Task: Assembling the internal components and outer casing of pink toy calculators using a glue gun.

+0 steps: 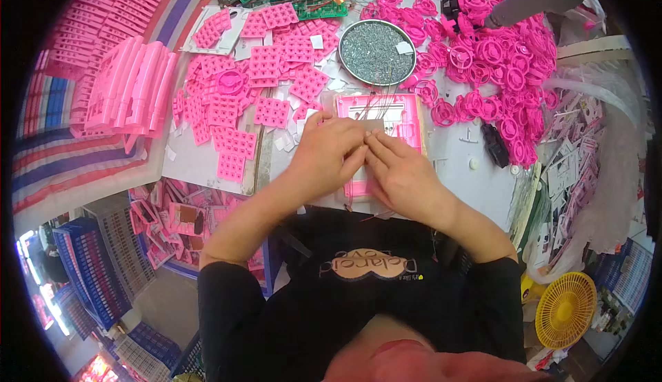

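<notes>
A pink plastic housing (409,114) lies on the bench in front of me, partly covered by my hands. Over its middle sits a small brown flat board (374,127), with thin wires (387,94) rising beyond it and more wire ends below. My left hand (329,153) is closed, its fingertips pinched at the board's near left edge. My right hand (407,178) meets it there, fingers pressed together on the board's near edge. What lies under the fingertips is hidden.
A round metal tray of small screws (376,51) stands beyond the housing. Pink keypads (265,65) are heaped left, pink ring parts (483,72) right, green circuit boards (317,6) at the back. Pink housings (131,89) are stacked far left; a yellow basket (565,310) sits lower right.
</notes>
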Demonstrator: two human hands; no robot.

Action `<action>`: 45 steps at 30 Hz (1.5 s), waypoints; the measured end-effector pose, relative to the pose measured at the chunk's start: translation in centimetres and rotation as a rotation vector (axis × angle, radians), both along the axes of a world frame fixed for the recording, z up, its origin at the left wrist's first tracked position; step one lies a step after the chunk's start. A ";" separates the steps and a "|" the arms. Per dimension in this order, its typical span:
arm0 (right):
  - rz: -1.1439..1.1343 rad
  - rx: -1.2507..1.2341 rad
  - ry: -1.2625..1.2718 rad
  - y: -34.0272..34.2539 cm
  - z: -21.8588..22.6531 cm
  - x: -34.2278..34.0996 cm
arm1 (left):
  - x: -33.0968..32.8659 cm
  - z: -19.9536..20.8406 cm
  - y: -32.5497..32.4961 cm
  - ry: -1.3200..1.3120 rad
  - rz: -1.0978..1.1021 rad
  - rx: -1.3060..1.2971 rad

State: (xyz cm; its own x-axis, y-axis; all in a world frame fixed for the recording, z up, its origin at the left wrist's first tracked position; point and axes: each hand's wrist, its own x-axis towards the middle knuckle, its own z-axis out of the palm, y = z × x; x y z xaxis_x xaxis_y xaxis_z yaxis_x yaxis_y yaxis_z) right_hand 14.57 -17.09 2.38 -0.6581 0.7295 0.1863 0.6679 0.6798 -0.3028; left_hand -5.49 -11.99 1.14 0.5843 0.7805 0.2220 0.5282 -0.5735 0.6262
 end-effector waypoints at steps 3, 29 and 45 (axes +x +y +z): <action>0.013 -0.388 0.295 2.3 -0.1 3.1 | -0.3 -1.9 -3.0 -0.028 0.082 0.019; 0.181 -0.701 1.366 3.2 2.0 -3.1 | 0.1 -2.0 -3.8 -0.022 0.162 0.031; 0.134 -0.533 1.275 3.3 1.5 -1.6 | -0.8 -2.2 -3.8 -0.006 0.092 0.012</action>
